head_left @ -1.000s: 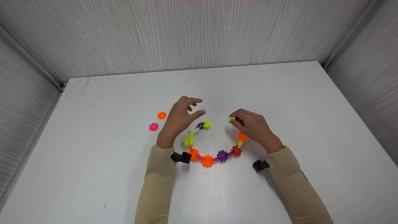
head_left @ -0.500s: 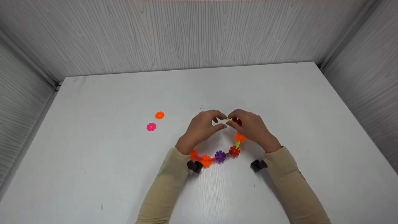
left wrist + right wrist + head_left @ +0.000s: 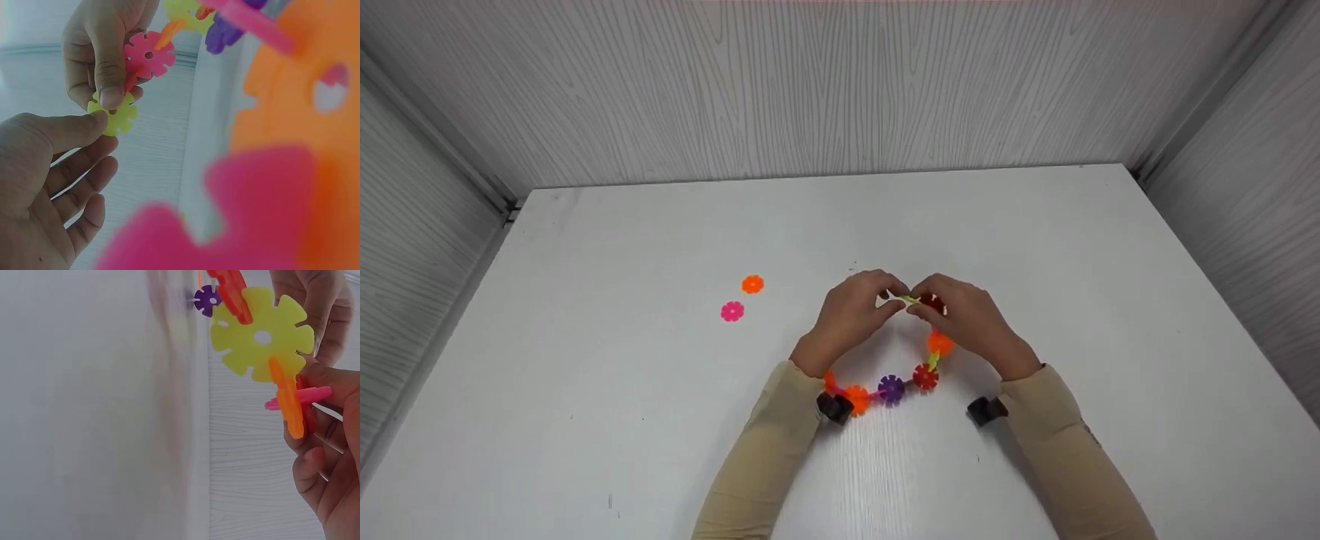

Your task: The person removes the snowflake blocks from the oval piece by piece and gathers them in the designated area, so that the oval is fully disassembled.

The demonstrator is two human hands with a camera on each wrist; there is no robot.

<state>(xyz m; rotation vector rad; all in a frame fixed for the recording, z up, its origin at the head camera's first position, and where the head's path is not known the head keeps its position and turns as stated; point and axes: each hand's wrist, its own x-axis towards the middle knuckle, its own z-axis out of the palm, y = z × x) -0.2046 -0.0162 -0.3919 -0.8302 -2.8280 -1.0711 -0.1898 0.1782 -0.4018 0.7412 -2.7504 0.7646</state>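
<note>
My left hand (image 3: 851,315) and right hand (image 3: 973,319) meet fingertip to fingertip over the table. Between them is a yellow notched plastic disc (image 3: 125,119), its edge pinched by my left thumb and forefinger. My right thumb presses on the disc's other side. From it runs a curved chain of interlocked flower-shaped discs: a pink disc (image 3: 151,56) close to my right fingers, then an orange disc (image 3: 940,343), a red disc (image 3: 925,377) and a purple disc (image 3: 892,390). My left hand and forearm hide the chain's left part in the head view.
Two loose discs, one orange (image 3: 752,284) and one pink (image 3: 732,311), lie flat on the white table (image 3: 622,360) left of my hands. Grey wood-grain panels (image 3: 840,90) stand behind the table and at both sides.
My left hand has moved right, over the chain's left part, to my right hand, and now grips the yellow disc's edge. The right hand has stayed nearly in place, holding the chain's end.
</note>
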